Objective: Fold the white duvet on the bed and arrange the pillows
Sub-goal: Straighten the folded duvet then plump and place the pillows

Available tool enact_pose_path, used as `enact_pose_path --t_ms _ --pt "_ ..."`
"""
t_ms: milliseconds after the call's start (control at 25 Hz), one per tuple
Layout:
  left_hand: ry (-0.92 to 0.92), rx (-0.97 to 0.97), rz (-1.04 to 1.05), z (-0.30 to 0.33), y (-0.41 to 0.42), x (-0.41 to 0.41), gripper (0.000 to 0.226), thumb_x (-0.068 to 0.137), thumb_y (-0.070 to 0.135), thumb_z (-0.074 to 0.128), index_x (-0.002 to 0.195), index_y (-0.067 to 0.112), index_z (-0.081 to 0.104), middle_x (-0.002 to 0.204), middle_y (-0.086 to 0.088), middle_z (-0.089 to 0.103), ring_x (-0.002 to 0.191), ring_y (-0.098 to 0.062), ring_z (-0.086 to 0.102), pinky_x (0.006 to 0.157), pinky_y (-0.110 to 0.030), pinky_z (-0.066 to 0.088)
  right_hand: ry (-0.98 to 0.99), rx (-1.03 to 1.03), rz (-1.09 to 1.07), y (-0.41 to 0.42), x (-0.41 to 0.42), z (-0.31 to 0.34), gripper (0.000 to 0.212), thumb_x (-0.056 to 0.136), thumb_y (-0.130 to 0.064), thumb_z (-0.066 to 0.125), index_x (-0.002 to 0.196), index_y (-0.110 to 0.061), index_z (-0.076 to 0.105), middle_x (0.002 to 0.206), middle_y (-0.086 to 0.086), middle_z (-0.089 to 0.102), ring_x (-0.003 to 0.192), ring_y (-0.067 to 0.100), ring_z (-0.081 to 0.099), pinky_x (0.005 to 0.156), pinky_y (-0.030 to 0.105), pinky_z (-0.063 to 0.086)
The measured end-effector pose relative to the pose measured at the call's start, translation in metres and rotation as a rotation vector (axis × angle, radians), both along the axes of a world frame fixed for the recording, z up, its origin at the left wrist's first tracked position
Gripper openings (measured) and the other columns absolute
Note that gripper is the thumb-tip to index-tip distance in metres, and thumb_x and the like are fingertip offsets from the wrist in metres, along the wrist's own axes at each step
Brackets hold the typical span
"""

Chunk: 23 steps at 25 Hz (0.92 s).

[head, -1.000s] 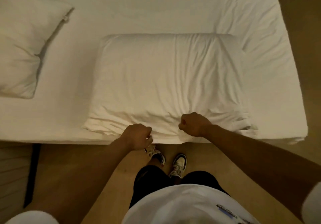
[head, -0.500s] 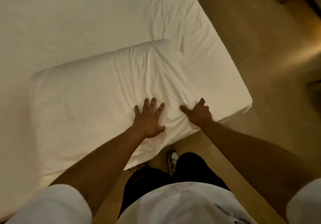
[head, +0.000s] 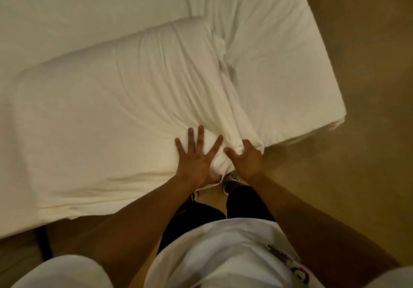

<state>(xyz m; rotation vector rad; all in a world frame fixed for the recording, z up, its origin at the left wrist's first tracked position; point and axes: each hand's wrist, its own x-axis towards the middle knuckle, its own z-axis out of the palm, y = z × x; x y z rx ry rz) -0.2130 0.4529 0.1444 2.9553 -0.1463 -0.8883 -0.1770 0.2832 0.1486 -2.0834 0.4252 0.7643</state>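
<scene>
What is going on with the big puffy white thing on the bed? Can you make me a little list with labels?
Thing: folded white duvet, lying on the bed
Where: near the bed's front edge, close to a corner
Left hand: flat, fingers spread, pressing on the duvet
Right hand: fingers curled into the duvet's corner, bunching the fabric
Duvet look: puffy, with creases running toward the hands
Pillows: none in view
Floor: tan, beside the bed
Person: standing at the bed's edge, shoes visible below the hands

Folded duvet [head: 111,113] on bed [head: 279,64], near edge; left hand [head: 196,165] on its corner, right hand [head: 248,162] just beside.
</scene>
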Motion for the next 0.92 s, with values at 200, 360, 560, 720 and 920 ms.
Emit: enact_pose_path --t_ms 200,360,560,720,920 --pt "0.071 0.047 -0.012 0.000 -0.023 -0.013 0.120 0.070 0.078 0.058 0.149 0.041 -0.024 0.156 -0.021 -0.034 0.143 -0.048 -0.026 0.108 -0.076 0.005 0.136 0.133 0.005 -0.036 -0.013 -0.021 0.040 0.082 -0.044 0.076 0.102 -0.016 0.055 0.087 -0.004 0.064 0.081 0.015 0.062 0.064 0.024 0.046" --pt "0.130 0.080 0.000 -0.008 -0.018 0.010 0.121 0.074 0.073 0.061 0.146 0.041 -0.031 0.152 -0.022 -0.040 0.141 -0.049 -0.030 0.107 -0.077 0.002 0.224 0.124 0.033 -0.031 0.010 -0.041 0.046 0.076 -0.042 0.081 0.103 -0.014 0.058 0.094 0.005 0.067 0.085 0.019 0.064 0.072 0.035 0.055" --pt "0.132 0.031 0.018 -0.005 -0.007 0.010 0.125 0.071 0.068 0.066 0.145 0.042 -0.031 0.155 -0.019 -0.036 0.144 -0.046 -0.026 0.109 -0.075 0.002 0.141 0.126 0.005 -0.025 0.012 -0.034 0.046 0.078 -0.010 0.069 0.121 -0.010 0.051 0.106 0.007 0.060 0.092 0.020 0.059 0.084 0.040 0.054" --pt "0.137 0.007 0.042 0.003 -0.005 -0.002 0.122 0.074 0.065 0.066 0.146 0.042 -0.031 0.159 -0.016 -0.030 0.148 -0.044 -0.017 0.112 -0.072 0.007 0.160 0.202 -0.175 -0.017 -0.008 -0.025 0.046 0.077 -0.006 0.059 0.123 -0.010 0.055 0.110 0.009 0.063 0.101 0.026 0.061 0.088 0.041 0.054" --pt "0.154 -0.009 0.052 0.013 -0.008 -0.020 0.120 0.077 0.064 0.064 0.146 0.038 -0.031 0.160 -0.015 -0.027 0.149 -0.042 -0.013 0.113 -0.069 0.011 0.383 0.348 -0.402 -0.019 -0.025 -0.021 0.034 0.080 0.004 0.045 0.101 -0.012 0.066 0.103 0.018 0.069 0.094 0.039 0.066 0.081 0.055 0.056"
